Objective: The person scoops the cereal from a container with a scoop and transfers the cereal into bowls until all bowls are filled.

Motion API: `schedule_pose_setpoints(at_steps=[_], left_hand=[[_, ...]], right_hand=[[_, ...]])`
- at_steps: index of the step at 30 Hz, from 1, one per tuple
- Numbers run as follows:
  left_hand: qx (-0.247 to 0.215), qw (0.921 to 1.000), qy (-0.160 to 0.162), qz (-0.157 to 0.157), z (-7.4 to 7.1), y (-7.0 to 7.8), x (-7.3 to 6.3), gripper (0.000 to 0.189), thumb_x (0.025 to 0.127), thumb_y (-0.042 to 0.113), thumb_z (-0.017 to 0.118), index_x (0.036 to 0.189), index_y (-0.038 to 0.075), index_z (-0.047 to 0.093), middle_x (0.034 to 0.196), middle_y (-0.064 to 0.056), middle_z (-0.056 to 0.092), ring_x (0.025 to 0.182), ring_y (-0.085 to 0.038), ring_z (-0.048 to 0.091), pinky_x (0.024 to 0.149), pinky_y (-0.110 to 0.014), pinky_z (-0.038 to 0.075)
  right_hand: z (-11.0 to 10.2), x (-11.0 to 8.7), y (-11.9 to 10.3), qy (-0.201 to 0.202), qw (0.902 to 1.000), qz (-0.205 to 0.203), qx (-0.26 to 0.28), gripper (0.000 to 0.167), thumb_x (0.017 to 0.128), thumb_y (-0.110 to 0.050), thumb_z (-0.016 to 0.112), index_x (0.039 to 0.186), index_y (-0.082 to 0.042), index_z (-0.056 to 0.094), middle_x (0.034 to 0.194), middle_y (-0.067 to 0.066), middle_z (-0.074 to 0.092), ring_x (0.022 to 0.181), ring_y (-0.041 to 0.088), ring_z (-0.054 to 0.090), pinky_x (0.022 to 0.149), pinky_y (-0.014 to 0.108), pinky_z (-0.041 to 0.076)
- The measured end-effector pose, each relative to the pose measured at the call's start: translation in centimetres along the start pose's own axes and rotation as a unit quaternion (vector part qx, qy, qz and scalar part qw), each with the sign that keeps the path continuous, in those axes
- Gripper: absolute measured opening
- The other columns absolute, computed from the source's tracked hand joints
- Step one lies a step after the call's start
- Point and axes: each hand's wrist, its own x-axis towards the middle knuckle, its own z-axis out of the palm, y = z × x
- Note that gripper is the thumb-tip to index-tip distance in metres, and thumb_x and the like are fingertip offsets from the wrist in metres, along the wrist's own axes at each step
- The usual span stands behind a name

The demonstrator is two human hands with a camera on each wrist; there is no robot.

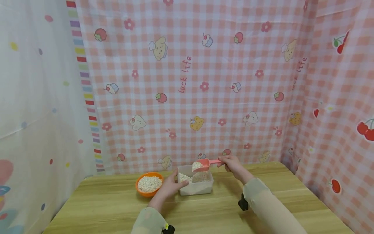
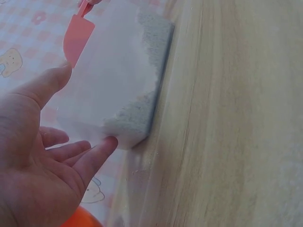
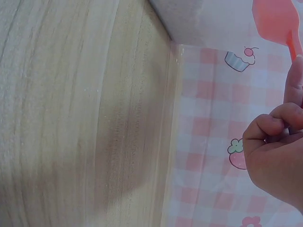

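My right hand (image 1: 232, 165) grips the handle of a pink scoop (image 1: 205, 164), its fingers folded round the end. The scoop holds pale oat-like flakes (image 1: 197, 165) and is raised over a translucent white plastic box (image 1: 195, 189). More flakes lie inside the box, heaped to the left. My left hand (image 1: 170, 186) holds the box at its left end, thumb at the front rim and fingers on the end wall. In the left wrist view, flakes show through the box wall (image 2: 109, 66). The right wrist view shows the scoop bowl (image 3: 276, 20) beside the box.
An orange bowl (image 1: 147, 194) full of the same flakes stands left of my left hand. All sits on a wood-grain table (image 1: 204, 214), near its back edge. A pink checked curtain (image 1: 187, 107) hangs right behind, with more cloth on both sides.
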Motion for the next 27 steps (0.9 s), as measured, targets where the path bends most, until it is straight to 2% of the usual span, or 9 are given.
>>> schedule_pose_setpoints(at_steps=[9, 21, 24, 27], left_hand=[[0.012, 0.9999, 0.002, 0.004, 0.0, -0.1, 0.0, 0.091, 0.09, 0.041, 0.068, 0.151, -0.005, 0.019, 0.152, -0.028, 0.026, 0.124, -0.041, 0.049, 0.1, -0.051, 0.043], [0.004, 1.0, -0.002, 0.002, -0.2, -0.1, 0.1, 0.095, 0.088, 0.046, 0.069, 0.152, -0.005, 0.02, 0.152, -0.027, 0.027, 0.124, -0.04, 0.05, 0.098, -0.049, 0.045], [0.006, 1.0, 0.001, -0.001, -0.5, 0.1, -0.1, 0.093, 0.088, 0.045, 0.069, 0.151, -0.005, 0.022, 0.15, -0.028, 0.032, 0.123, -0.041, 0.05, 0.095, -0.049, 0.048], [0.001, 1.0, 0.008, -0.005, -1.0, 0.5, -0.2, 0.09, 0.088, 0.041, 0.07, 0.151, -0.003, 0.024, 0.148, -0.028, 0.035, 0.124, -0.041, 0.05, 0.093, -0.05, 0.048]], right_hand=[[-0.2, 0.0, -0.2, -0.007, 0.9999, -0.003, -0.008, 0.032, 0.101, -0.019, 0.052, 0.109, 0.008, 0.068, 0.065, -0.001, 0.067, 0.04, 0.006, 0.027, 0.044, 0.024, 0.024], [-0.1, 0.0, -0.9, -0.015, 0.9999, -0.007, 0.003, 0.033, 0.101, -0.021, 0.053, 0.11, 0.007, 0.068, 0.063, -0.001, 0.065, 0.041, 0.006, 0.027, 0.043, 0.022, 0.023], [0.0, 0.0, -1.3, -0.013, 0.9998, -0.01, 0.005, 0.031, 0.101, -0.021, 0.053, 0.102, 0.005, 0.07, 0.06, -0.002, 0.063, 0.04, 0.006, 0.027, 0.042, 0.021, 0.023], [0.1, 0.1, -1.7, -0.014, 0.9999, -0.009, 0.004, 0.032, 0.101, -0.021, 0.053, 0.087, 0.0, 0.073, 0.057, -0.002, 0.059, 0.04, 0.007, 0.027, 0.041, 0.021, 0.023]])
